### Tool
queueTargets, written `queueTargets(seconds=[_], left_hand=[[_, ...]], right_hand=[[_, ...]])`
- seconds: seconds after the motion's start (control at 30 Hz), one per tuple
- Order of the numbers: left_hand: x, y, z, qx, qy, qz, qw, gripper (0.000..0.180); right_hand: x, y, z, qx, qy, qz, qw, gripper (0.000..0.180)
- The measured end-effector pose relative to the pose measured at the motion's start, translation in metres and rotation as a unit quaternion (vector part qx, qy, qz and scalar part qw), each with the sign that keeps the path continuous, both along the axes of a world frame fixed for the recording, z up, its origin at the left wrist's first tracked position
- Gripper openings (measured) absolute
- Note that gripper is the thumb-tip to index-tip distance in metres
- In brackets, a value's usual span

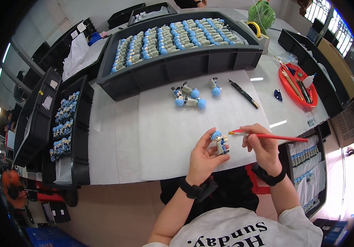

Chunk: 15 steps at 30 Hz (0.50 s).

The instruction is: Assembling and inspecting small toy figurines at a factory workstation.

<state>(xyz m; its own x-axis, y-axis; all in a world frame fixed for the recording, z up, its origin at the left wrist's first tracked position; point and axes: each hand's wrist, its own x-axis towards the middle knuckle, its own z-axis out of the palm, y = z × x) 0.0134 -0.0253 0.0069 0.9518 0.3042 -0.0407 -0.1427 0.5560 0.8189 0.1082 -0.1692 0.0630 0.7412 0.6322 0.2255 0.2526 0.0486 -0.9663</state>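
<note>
Over the white tabletop [164,136], near its front edge, we grip a small blue-haired figurine [219,142] in our left hand [203,158], while our right hand [263,146] pinches a red paintbrush [269,136], its tip just beside the figurine's head. Four more figurines [191,96] lie farther back.

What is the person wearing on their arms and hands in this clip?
Both hands are bare, no gloves. The left hand and right hand each have a black band at the wrist. The forearms are uncovered; short white sleeves show at the lower edge.
</note>
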Motion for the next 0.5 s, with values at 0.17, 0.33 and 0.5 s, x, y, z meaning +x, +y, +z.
queueTargets(seconds=[0.17,0.33,0.5], left_hand=[[0.000,0.000,-0.001,-0.001,0.001,0.002,1.000,0.072],[0.000,-0.001,0.001,-0.004,0.005,0.004,1.000,0.073],[-0.001,-0.001,0.001,-0.008,0.005,0.017,1.000,0.071]], right_hand=[[-0.017,0.012,-0.014,-0.043,-0.168,-0.037,0.984,0.011],[-0.024,0.022,-0.017,-0.014,-0.291,-0.097,0.952,0.005],[-0.025,0.017,-0.023,-0.042,-0.286,-0.068,0.955,0.006]])
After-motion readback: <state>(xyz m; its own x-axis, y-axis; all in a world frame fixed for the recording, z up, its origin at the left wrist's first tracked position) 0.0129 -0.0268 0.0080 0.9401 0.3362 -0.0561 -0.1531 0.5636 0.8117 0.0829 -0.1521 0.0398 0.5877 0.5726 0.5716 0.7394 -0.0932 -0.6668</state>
